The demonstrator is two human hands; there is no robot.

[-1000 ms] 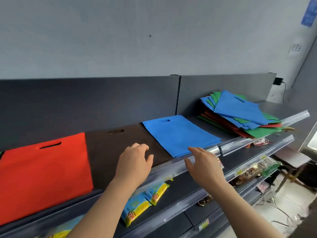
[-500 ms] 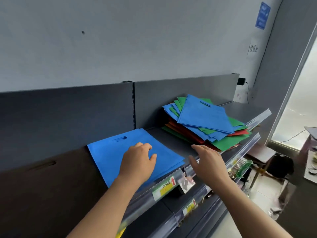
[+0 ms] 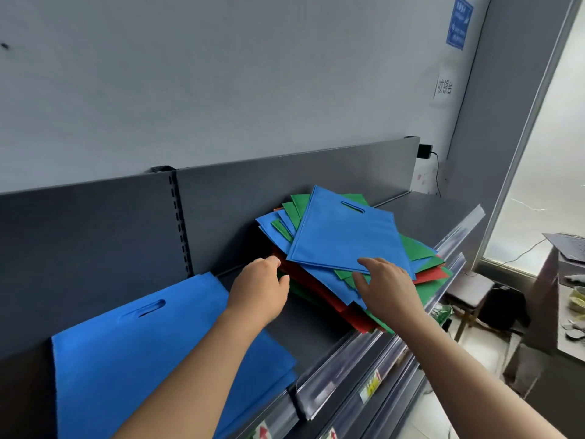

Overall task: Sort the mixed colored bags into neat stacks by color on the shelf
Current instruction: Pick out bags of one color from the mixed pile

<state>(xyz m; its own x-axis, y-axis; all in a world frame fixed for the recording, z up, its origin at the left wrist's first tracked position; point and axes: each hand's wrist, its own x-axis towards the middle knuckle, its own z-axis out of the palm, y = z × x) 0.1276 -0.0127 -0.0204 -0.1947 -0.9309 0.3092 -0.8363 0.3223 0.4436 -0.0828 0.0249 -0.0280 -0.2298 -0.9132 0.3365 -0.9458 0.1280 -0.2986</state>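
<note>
A mixed pile of blue, green and red bags (image 3: 421,274) lies on the dark shelf (image 3: 421,217) at the right. A blue bag (image 3: 342,232) with a cut-out handle tops the pile. My right hand (image 3: 384,286) rests with spread fingers on that bag's near corner. My left hand (image 3: 259,288) is at the pile's left edge, fingers loosely curled beside the red and green bags; I cannot tell whether it holds one. A sorted blue stack (image 3: 126,359) lies flat on the shelf at the lower left, partly under my left forearm.
A clear price rail (image 3: 364,362) runs along the shelf's front edge, with lower shelves beneath. The shelf's dark back panel (image 3: 285,185) rises behind the bags. At the far right stand a desk (image 3: 566,280) and a stool (image 3: 471,286).
The view swung right, away from the red and dark stacks. Both hands moved right, from the sorted blue stack to the mixed pile; my right hand now touches the top blue bag.
</note>
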